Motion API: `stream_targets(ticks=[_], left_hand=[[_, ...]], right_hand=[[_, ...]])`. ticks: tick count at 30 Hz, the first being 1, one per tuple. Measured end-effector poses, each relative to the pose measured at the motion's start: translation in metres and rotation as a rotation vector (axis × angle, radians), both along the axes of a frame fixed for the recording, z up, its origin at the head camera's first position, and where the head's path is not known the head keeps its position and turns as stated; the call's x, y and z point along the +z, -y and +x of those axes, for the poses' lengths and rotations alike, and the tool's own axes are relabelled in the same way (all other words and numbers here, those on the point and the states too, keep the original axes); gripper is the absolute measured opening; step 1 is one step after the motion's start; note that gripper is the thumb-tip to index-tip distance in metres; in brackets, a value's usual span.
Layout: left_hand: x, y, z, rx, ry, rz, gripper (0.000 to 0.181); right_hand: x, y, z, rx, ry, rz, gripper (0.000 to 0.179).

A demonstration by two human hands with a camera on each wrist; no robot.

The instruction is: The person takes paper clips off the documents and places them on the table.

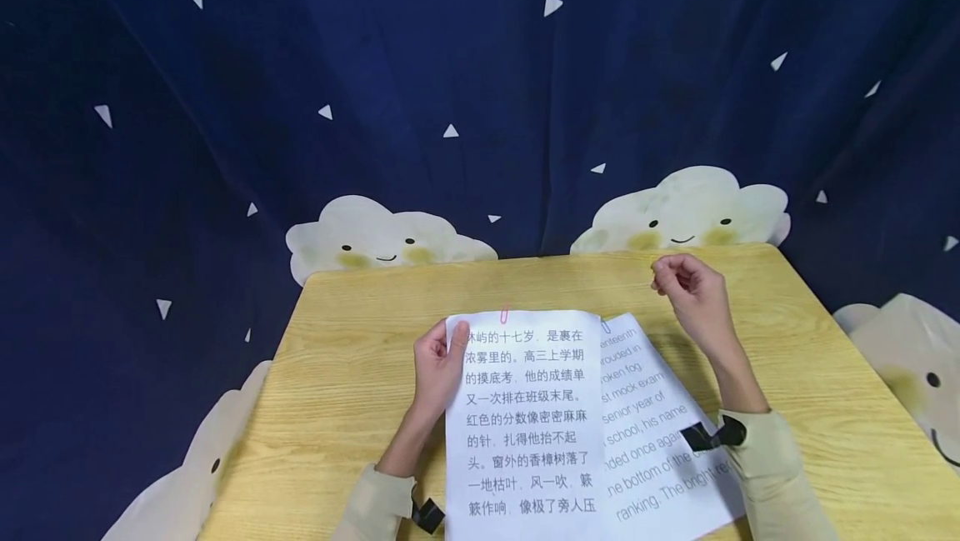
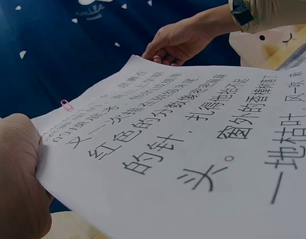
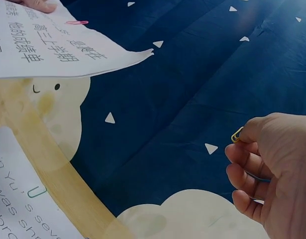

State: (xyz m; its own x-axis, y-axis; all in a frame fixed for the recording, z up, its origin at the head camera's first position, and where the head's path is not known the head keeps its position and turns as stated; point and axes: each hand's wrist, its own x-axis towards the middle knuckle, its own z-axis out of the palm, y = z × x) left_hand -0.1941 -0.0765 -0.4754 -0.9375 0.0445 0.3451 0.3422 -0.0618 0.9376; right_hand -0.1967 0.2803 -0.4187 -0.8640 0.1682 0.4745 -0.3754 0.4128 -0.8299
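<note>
My left hand (image 1: 438,370) holds the left edge of a white paper sheet (image 1: 532,462) with Chinese print, thumb on the front face. A pink paper clip (image 2: 66,105) sits on the sheet's top edge, which is raised off the table. Off to the right and apart from the paper, my right hand (image 1: 697,295) pinches a yellow paper clip (image 3: 237,135) between thumb and index finger. Its other fingers (image 3: 242,178) are curled, and a thin blue sliver shows between them. Under the raised sheet lies an English-printed sheet (image 1: 652,433) with a green paper clip (image 3: 39,191) at its top.
The wooden table (image 1: 360,349) extends around the papers. Beyond it hangs a dark blue curtain (image 1: 450,49) with white triangles and smiling cloud shapes (image 1: 682,207). Black straps (image 1: 712,434) with small devices sit on both sleeves.
</note>
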Motion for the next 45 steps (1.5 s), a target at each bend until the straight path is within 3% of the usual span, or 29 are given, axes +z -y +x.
stream_targets(ticks=[23,45], left_hand=[[0.001,0.000,0.000,-0.031,0.039,0.015,0.023],[0.000,0.000,0.000,-0.032,0.031,0.023,0.021]], right_hand=[[-0.008,-0.008,-0.004,-0.039,0.028,0.044,0.018],[-0.011,-0.011,-0.004,-0.063,0.050,0.077,0.020]])
